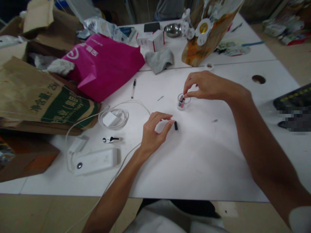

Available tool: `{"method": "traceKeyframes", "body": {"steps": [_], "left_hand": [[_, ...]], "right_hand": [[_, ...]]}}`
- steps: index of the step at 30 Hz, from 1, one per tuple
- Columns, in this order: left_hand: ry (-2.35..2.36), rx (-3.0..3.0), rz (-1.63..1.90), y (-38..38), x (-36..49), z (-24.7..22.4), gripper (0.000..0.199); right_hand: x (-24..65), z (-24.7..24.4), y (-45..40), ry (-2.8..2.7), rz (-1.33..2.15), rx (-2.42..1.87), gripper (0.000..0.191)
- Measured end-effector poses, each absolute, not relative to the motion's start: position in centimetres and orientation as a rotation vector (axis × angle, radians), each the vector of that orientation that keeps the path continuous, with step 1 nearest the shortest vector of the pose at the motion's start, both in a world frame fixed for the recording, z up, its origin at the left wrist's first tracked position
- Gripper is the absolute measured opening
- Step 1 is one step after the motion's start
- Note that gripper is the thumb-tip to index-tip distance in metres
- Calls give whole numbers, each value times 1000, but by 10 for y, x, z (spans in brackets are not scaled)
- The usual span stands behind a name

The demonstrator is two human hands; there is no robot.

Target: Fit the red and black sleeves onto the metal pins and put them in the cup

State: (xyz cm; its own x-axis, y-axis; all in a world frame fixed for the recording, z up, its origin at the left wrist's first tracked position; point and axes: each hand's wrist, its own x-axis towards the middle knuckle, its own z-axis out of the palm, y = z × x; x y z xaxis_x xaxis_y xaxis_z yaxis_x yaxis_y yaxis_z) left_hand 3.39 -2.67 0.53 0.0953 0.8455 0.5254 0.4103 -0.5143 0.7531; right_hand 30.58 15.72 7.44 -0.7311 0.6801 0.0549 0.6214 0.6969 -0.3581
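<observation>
A small clear cup stands on the white table with several small dark and red pieces inside. My right hand reaches over its rim from the right. Thumb and index finger pinch down at the cup's mouth, and what lies between the tips is too small to name. To the left and nearer me, my left hand hovers low over the table, thumb and index finger apart. Just beside that thumb tip lies a short black stick-like piece; whether they touch I cannot tell.
On the left are a coiled white cable, a white power bank, a pink bag and a brown paper sack. A pen lies beyond. At the back stand small boxes, a grey cloth and a metal bowl.
</observation>
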Motion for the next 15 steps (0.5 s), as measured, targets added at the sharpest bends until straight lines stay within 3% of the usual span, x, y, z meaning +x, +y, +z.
{"method": "traceKeyframes", "body": {"steps": [15], "left_hand": [[1255, 1974, 1377, -27, 33, 6, 12]], "right_hand": [[306, 75, 157, -2718, 476, -1053, 34]]}}
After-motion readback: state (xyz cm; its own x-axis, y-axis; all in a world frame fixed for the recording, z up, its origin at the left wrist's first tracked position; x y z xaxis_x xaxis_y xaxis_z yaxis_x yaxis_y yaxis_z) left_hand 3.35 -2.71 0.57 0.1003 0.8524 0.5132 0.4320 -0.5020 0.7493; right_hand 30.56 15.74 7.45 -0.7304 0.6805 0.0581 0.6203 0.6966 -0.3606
